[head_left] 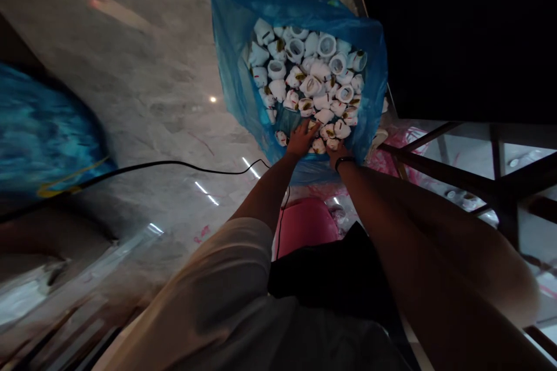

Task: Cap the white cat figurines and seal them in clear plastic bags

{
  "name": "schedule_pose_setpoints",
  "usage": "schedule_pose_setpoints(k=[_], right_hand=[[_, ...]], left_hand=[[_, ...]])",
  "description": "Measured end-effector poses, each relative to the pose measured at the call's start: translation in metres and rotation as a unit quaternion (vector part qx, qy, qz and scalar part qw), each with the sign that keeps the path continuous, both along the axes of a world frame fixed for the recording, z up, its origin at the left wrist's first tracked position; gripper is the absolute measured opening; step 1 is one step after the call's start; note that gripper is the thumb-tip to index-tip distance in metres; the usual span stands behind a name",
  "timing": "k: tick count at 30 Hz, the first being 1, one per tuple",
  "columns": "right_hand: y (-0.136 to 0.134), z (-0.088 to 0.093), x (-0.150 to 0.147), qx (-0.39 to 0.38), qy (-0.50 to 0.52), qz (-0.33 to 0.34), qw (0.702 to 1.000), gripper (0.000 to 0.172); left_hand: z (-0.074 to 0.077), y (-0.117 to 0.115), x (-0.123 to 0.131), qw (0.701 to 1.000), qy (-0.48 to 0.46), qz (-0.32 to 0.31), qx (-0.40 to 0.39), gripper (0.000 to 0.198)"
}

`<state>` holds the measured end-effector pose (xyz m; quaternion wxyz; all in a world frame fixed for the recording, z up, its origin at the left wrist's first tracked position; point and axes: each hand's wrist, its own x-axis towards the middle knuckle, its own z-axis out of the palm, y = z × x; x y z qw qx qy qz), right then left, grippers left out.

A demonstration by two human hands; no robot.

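over the open mouth of a blue plastic sack [237, 23], both hands reach down from the bottom of the head view. the sack stands on a polished stone floor [148, 93], its rim folded back, and it is packed with white plastic pipe fittings [311, 86], many with round open ends facing up and brownish marks on their sides. the left hand [302, 139] lies palm down at the near edge of the pile, open, its fingers spread across a few fittings, touching them with no clear closure around any one. the right hand [338, 153] sits just beside it, with a black wristband [345, 163] at the wrist; its fingers dip between the fittings and the sack's near rim, and the view is too dark to tell whether they close on anything. rounded pieces like these shift against each other, so fingertips hooked under one fitting's rim would likely hold better than pressure from above. a black cable [174, 163] runs across the floor to the left of the sack, a pink plastic tub [304, 223] stands nearer the person, and a dark metal frame [491, 185] crosses the right side.
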<state>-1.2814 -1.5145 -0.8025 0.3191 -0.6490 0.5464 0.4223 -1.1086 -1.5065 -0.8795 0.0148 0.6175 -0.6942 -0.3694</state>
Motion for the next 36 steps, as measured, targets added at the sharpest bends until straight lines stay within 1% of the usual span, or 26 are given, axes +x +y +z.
schedule_pose_setpoints(k=[3, 6, 8, 10, 13, 15, 18, 21, 24, 26, 28, 29, 32, 33, 36], right_hand=[[-0.001, 0.010, 0.000, 0.002, -0.005, 0.013, 1.000, 0.069], [-0.004, 0.017, 0.001, -0.007, -0.023, 0.022, 0.999, 0.058], [-0.004, 0.018, 0.003, -0.006, -0.025, 0.039, 0.999, 0.050], [-0.001, 0.016, 0.006, 0.007, -0.020, 0.064, 0.998, 0.046], [0.006, 0.010, 0.011, 0.018, -0.004, 0.088, 0.996, 0.054], [0.010, 0.006, 0.013, 0.016, 0.007, 0.091, 0.996, 0.059], [0.010, 0.003, 0.012, 0.011, 0.003, 0.086, 0.996, 0.063], [0.007, 0.007, 0.009, -0.009, -0.017, 0.091, 0.996, 0.061], [0.005, 0.015, 0.011, -0.058, -0.050, 0.093, 0.993, 0.060], [0.004, 0.019, 0.014, -0.099, -0.078, 0.083, 0.989, 0.062], [0.002, 0.020, 0.016, -0.113, -0.088, 0.074, 0.987, 0.063], [0.001, 0.020, 0.016, -0.102, -0.087, 0.076, 0.988, 0.062], [-0.002, 0.018, 0.012, -0.040, -0.072, 0.089, 0.993, 0.056], [-0.002, 0.017, 0.010, -0.028, -0.064, 0.090, 0.994, 0.058], [-0.002, 0.013, 0.004, -0.016, -0.027, 0.074, 0.997, 0.070]], left_hand=[[-0.008, -0.001, 0.001, 1.000, 0.013, 0.002, -0.015, 0.059], [-0.013, -0.002, 0.002, 0.999, 0.023, 0.001, -0.026, 0.058], [-0.015, -0.002, 0.002, 0.999, 0.033, 0.009, -0.029, 0.058], [-0.015, -0.001, 0.001, 0.999, 0.040, 0.016, -0.030, 0.059], [-0.015, -0.001, 0.001, 0.999, 0.036, 0.017, -0.034, 0.059], [-0.016, -0.001, 0.001, 0.999, 0.033, 0.014, -0.038, 0.059], [-0.019, -0.002, 0.001, 0.999, 0.034, 0.017, -0.039, 0.058], [-0.020, -0.003, 0.002, 0.999, 0.034, 0.032, -0.025, 0.058], [-0.019, -0.004, 0.002, 0.999, 0.029, 0.032, -0.023, 0.058], [-0.019, -0.004, 0.002, 0.999, 0.030, 0.028, -0.028, 0.058], [-0.020, -0.004, 0.002, 0.999, 0.033, 0.028, -0.028, 0.059], [-0.020, -0.004, 0.002, 0.999, 0.031, 0.029, -0.028, 0.059], [-0.020, -0.004, 0.001, 0.999, 0.018, 0.028, -0.029, 0.059], [-0.020, -0.004, 0.001, 0.999, 0.015, 0.026, -0.028, 0.059], [-0.017, -0.004, 0.002, 0.999, 0.013, 0.020, -0.022, 0.058]])
